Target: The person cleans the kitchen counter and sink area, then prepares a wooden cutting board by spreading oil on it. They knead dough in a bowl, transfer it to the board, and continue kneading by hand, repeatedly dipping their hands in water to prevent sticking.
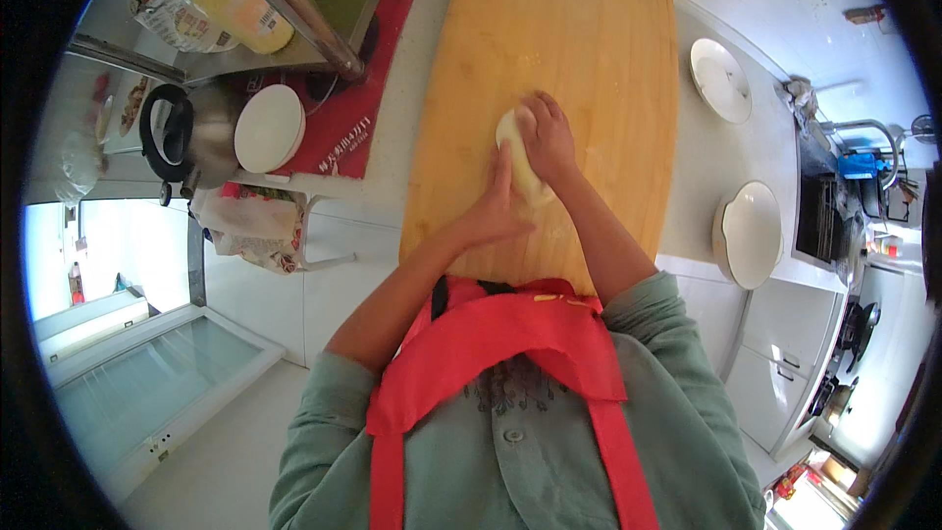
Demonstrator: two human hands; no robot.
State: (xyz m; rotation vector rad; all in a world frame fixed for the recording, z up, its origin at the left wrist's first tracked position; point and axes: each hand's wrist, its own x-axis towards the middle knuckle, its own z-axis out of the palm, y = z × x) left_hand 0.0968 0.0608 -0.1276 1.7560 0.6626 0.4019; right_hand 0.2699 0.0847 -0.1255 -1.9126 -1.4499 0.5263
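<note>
A long, smooth piece of pale dough (520, 160) lies on the wooden board (559, 22), pointing away from me. My right hand (548, 134) is over its far right side, with fingers curled onto it. At the dough's near left side is my left hand (497, 207); its fingers run along the edge and its thumb is spread out to the right, slightly blurred. Part of the dough is hidden under my right hand. Faint traces of flour show on the board around it.
Right of the board stand a white plate (721, 81) and a white bowl (749, 235), near a sink (817, 217). On the left, a white bowl (270, 129) and a metal pot (213, 136) sit beside a red mat (368, 107). A metal rack (294, 7) rises there, holding jars and bags.
</note>
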